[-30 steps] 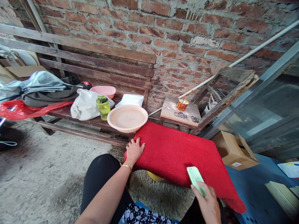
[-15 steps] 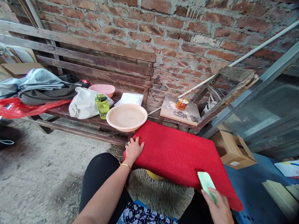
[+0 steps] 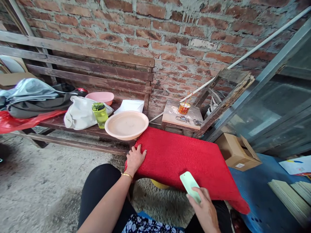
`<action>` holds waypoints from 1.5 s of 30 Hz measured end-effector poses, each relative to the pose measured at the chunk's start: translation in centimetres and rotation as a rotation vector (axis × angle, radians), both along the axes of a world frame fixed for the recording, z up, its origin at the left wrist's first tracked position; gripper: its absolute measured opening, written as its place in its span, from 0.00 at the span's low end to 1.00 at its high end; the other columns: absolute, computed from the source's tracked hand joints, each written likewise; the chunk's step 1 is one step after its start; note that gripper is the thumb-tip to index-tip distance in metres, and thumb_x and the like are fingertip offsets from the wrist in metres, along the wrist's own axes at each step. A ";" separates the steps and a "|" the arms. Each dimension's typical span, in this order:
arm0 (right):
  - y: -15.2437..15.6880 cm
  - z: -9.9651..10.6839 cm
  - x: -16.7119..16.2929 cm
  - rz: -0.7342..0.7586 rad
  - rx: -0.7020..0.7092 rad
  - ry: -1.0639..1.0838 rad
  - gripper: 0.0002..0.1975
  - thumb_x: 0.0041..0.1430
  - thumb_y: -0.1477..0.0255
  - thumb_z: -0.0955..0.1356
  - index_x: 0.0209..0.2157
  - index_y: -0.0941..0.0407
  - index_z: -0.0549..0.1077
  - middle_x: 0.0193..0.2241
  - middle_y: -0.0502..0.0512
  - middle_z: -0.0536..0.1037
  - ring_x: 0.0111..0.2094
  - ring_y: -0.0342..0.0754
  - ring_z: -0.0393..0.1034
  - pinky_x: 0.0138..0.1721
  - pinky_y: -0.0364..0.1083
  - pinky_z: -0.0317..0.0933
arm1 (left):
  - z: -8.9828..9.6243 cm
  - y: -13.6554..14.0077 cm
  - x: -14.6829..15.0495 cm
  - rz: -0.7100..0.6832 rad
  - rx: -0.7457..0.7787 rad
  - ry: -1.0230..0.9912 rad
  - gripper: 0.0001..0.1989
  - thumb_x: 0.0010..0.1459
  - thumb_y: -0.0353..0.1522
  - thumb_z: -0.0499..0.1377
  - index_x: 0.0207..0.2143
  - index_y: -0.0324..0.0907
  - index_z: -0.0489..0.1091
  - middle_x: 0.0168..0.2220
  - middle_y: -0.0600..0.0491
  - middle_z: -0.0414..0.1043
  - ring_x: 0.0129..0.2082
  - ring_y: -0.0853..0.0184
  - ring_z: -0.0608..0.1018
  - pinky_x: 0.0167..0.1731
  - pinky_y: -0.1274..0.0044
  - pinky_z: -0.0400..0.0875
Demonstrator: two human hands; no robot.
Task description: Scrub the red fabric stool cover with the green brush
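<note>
A red cloth [image 3: 175, 155] lies stretched over a low table or board in front of me. My left hand [image 3: 135, 159] rests spread on its near left corner, fingers apart and pressing on the fabric. In my right hand [image 3: 205, 207] is a pale green, flat-backed brush [image 3: 189, 185] with a small hole at its tip. Its underside is hidden, so bristles do not show. It is over the cloth's near edge, right of the middle; I cannot tell whether it touches. Just beyond my left hand stands a pale pink basin [image 3: 114, 134] holding cloudy water.
A wooden bench [image 3: 97, 66] carries a green bottle [image 3: 100, 116], a white bag [image 3: 79, 113], a pink bowl [image 3: 100, 97] and folded clothes. A small stool [image 3: 167, 111] holds a paper cup [image 3: 184, 108] and padlocks. A cardboard box [image 3: 236, 153] stands at right.
My right hand has moved left with the green brush along the cloth's near edge. My left hand keeps its place on the corner. The view has shifted slightly.
</note>
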State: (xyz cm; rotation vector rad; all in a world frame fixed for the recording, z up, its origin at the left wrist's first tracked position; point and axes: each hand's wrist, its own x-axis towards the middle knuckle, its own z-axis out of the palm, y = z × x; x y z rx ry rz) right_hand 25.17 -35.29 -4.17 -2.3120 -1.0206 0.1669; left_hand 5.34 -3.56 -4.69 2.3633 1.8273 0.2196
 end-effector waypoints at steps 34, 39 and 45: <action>-6.2 2.5 7.5 -0.408 -0.078 0.020 0.25 0.46 0.41 0.66 0.35 0.43 0.78 0.35 0.59 0.75 0.34 0.62 0.75 0.39 0.60 0.69 | 0.4 0.0 0.0 0.003 -0.016 -0.006 0.30 0.66 0.49 0.48 0.65 0.45 0.61 0.52 0.39 0.65 0.48 0.49 0.73 0.45 0.60 0.68; 0.8 1.1 0.8 -0.035 0.004 0.067 0.23 0.50 0.46 0.66 0.38 0.48 0.78 0.38 0.54 0.76 0.36 0.52 0.75 0.37 0.48 0.68 | 0.5 -0.1 0.1 0.002 -0.026 -0.006 0.31 0.66 0.49 0.48 0.65 0.45 0.60 0.52 0.39 0.65 0.49 0.49 0.73 0.45 0.61 0.68; 1.7 1.1 1.3 -0.025 -0.084 0.077 0.25 0.51 0.45 0.65 0.40 0.47 0.77 0.41 0.54 0.75 0.37 0.53 0.75 0.37 0.49 0.67 | 0.7 -0.1 0.3 0.011 -0.050 -0.002 0.31 0.66 0.50 0.47 0.66 0.46 0.59 0.53 0.39 0.65 0.50 0.50 0.73 0.47 0.61 0.67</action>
